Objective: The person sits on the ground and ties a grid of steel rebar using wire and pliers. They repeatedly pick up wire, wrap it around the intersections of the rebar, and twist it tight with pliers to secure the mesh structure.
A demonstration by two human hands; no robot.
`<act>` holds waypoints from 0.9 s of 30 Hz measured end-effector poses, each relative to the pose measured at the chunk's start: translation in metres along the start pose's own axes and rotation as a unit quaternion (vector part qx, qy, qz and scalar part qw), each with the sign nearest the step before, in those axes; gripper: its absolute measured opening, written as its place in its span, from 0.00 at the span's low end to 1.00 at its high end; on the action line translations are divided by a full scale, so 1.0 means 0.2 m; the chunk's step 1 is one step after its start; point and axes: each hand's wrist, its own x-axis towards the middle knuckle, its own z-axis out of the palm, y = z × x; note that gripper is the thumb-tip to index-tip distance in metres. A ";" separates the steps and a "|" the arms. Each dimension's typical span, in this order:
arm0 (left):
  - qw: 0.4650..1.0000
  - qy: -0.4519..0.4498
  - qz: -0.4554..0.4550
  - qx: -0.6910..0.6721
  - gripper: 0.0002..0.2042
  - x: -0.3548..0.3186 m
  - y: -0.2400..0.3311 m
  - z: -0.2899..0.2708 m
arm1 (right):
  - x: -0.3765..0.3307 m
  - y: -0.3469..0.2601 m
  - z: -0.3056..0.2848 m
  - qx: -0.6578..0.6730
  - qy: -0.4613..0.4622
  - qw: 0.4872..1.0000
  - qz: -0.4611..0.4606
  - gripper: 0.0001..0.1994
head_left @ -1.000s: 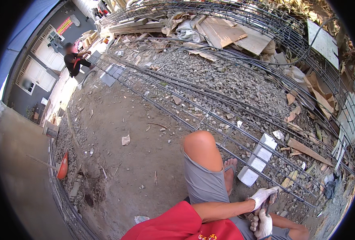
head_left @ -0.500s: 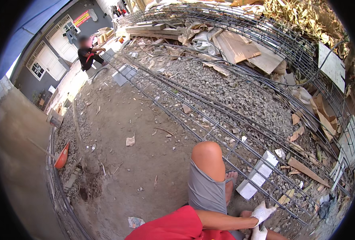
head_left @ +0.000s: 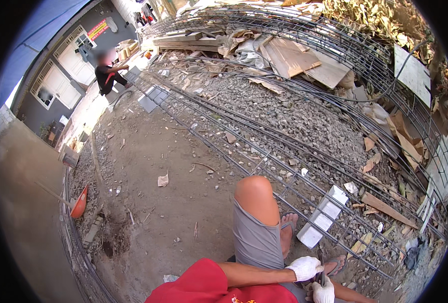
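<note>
My left hand (head_left: 305, 268), in a white knit glove, is closed in front of my lap. What its fingers hold is hidden. Just below it, my right hand (head_left: 323, 292), gloved in white too, closes around a dark hand tool (head_left: 320, 279); its exact kind is hard to make out. Both hands are close together, apart from the long rebar cage (head_left: 279, 194) that runs from the upper left to the lower right. The cage's near end lies over a pale block (head_left: 323, 216), beside my sandalled feet.
Gravel (head_left: 294, 111) and more steel bars lie beyond the cage, with wooden boards (head_left: 287, 55) behind. Another person (head_left: 107, 76) sits at the cage's far end near grey blocks (head_left: 153, 98). An orange shovel (head_left: 79, 203) lies by the left wall.
My hands have drawn back from the near end of the rebar cage toward my lap, leftward. The dark tool now shows between them. The view has shifted slightly.
</note>
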 end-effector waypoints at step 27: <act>0.819 0.039 -0.018 -0.572 0.12 0.07 0.27 -0.67 | -0.78 0.31 -0.89 0.530 0.169 0.739 -0.379 0.25</act>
